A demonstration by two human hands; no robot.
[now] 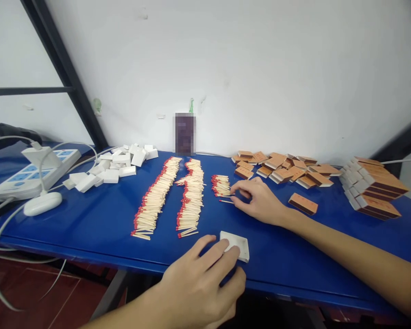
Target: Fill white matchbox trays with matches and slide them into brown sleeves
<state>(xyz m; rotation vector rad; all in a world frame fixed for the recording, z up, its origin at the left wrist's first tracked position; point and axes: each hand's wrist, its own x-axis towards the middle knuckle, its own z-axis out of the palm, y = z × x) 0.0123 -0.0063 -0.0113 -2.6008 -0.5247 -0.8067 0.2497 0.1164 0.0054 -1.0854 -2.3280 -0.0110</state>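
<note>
Fingers of the left hand (207, 276) bend loosely onto a shallow white rectangular tray (242, 242), near the front edge of the glossy blue tabletop (104, 217); I can't tell from here whether they grip it. Just beyond, I've got the right hand (262, 200), thumb and forefinger at the near end of a short row of red-tipped wooden matches (222, 186); a pinch I can't confirm. Two longer match rows (155, 197) run left of that. Farther back, loose orange-topped, brown-sided matchbox sleeves (276, 161) lie right, heaped white trays (121, 159) left.
</note>
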